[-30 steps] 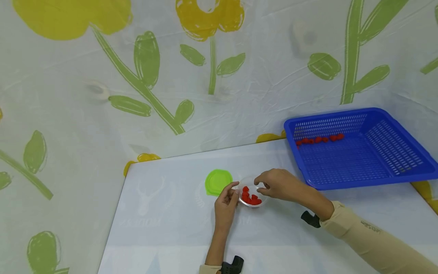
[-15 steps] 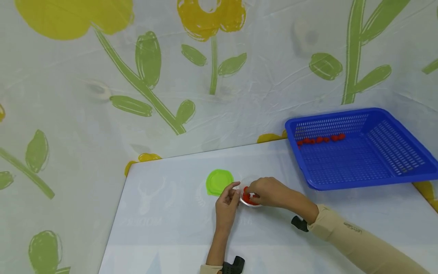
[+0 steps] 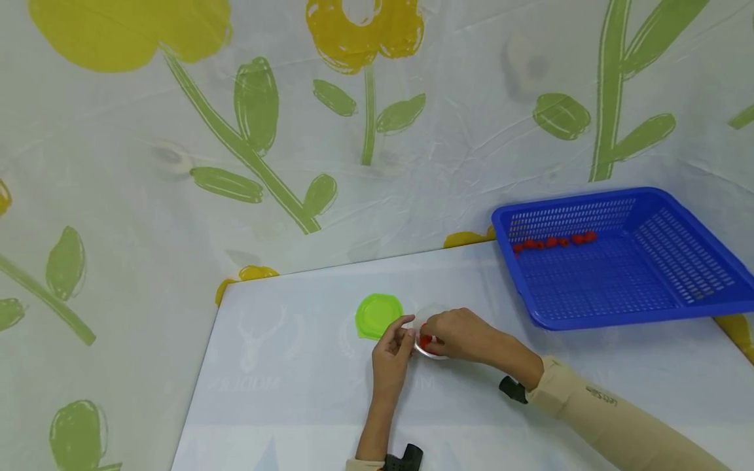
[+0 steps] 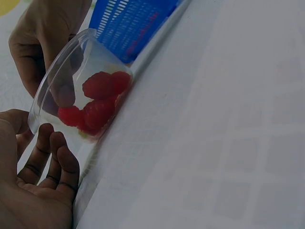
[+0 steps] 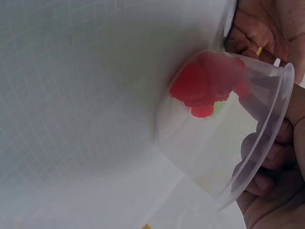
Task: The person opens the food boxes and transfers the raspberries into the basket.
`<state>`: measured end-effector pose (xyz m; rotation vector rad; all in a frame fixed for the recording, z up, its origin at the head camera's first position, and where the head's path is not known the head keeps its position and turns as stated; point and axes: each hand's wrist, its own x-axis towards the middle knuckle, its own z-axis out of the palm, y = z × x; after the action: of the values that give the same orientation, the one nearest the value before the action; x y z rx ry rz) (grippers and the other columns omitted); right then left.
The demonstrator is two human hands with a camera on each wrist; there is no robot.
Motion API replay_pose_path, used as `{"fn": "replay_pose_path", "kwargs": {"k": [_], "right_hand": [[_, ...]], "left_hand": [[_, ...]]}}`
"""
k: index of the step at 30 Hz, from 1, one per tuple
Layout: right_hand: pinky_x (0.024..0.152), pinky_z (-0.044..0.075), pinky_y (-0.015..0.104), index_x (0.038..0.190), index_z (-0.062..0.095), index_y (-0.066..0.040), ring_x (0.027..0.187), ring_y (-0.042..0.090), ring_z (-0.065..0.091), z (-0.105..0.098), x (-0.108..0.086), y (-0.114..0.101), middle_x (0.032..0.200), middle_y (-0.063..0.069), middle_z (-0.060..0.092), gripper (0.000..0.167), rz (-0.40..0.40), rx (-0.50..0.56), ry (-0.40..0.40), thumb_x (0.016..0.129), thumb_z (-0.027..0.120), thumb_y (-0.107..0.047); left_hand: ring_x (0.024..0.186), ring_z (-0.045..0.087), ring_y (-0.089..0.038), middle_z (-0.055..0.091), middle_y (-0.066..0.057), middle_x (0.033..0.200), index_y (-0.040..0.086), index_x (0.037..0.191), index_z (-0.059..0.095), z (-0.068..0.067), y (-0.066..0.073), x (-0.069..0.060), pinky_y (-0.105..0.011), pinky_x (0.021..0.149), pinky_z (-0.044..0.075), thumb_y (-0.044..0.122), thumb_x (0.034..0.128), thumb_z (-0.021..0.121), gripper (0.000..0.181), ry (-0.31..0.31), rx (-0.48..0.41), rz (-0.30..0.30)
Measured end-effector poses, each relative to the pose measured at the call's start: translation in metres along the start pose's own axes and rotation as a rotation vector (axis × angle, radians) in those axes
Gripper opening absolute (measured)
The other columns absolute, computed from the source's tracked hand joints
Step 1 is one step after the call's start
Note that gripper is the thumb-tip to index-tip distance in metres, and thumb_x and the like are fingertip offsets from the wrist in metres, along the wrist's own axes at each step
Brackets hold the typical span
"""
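A clear plastic bowl (image 4: 102, 57) stands on the table with several red raspberries (image 4: 100, 112) gathered at its bottom. At its left side my left hand (image 3: 390, 361) holds the rim between thumb and index finger, the other fingers loosely bent outside the wall. My right hand (image 3: 462, 333) reaches into the bowl from the right, fingertips down at a raspberry (image 4: 71, 116) and pinching it; the hand hides part of the contents in the head view. Through the clear wall in the right wrist view, its other fingers (image 5: 262, 162) appear curled.
A bright green lid (image 3: 377, 316) lies just behind and left of the bowl. The large blue basket (image 3: 612, 320) stands at the right back, with a row of raspberries (image 3: 551, 241) along its far left side. Behind the table hangs a flower-patterned cloth (image 3: 436, 196).
My right hand has moved left and down from above the bowl's right rim into the raspberries, then nearly stopped. The left hand has stayed at the bowl.
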<state>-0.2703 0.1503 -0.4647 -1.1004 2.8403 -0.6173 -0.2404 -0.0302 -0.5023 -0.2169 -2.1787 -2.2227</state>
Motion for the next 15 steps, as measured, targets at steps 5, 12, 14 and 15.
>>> {"fn": "replay_pose_path", "kwargs": {"k": [5, 12, 14, 15], "right_hand": [[0.053, 0.042, 0.018, 0.089, 0.074, -0.011, 0.058, 0.003, 0.045, -0.005, -0.004, 0.000, 0.071, -0.008, 0.060, 0.010, 0.000, -0.045, 0.063, 0.081, 0.081, -0.012], [0.057, 0.047, 0.018, 0.097, 0.076, -0.008, 0.061, 0.003, 0.049, -0.026, -0.012, 0.001, 0.077, -0.008, 0.064, 0.017, 0.062, 0.001, 0.048, 0.084, 0.081, -0.017], [0.057, 0.047, 0.017, 0.097, 0.076, -0.009, 0.061, 0.003, 0.049, -0.031, -0.014, 0.004, 0.078, -0.007, 0.066, 0.016, 0.073, 0.006, 0.061, 0.085, 0.081, -0.017], [0.057, 0.047, 0.017, 0.097, 0.076, -0.009, 0.061, 0.003, 0.049, -0.033, -0.016, 0.006, 0.079, -0.007, 0.066, 0.016, 0.078, 0.004, 0.067, 0.085, 0.081, -0.017]], "left_hand": [[0.066, 0.052, -0.009, 0.061, -0.012, 0.083, 0.001, 0.123, 0.067, 0.001, 0.001, 0.000, -0.017, 0.061, 0.046, 0.006, 0.0983, 0.063, 0.025, 0.007, 0.016, 0.017], [0.067, 0.053, -0.013, 0.061, -0.010, 0.084, 0.003, 0.123, 0.067, 0.001, 0.002, -0.001, -0.018, 0.061, 0.047, 0.005, 0.0983, 0.063, 0.025, 0.003, 0.044, -0.001], [0.068, 0.053, -0.014, 0.061, -0.010, 0.084, 0.004, 0.124, 0.067, 0.001, 0.003, -0.001, -0.019, 0.061, 0.048, 0.005, 0.0984, 0.062, 0.026, 0.004, 0.053, -0.007], [0.068, 0.053, -0.015, 0.061, -0.010, 0.085, 0.004, 0.124, 0.067, 0.001, 0.003, -0.001, -0.019, 0.062, 0.049, 0.005, 0.0984, 0.062, 0.026, 0.005, 0.056, -0.008]]}}
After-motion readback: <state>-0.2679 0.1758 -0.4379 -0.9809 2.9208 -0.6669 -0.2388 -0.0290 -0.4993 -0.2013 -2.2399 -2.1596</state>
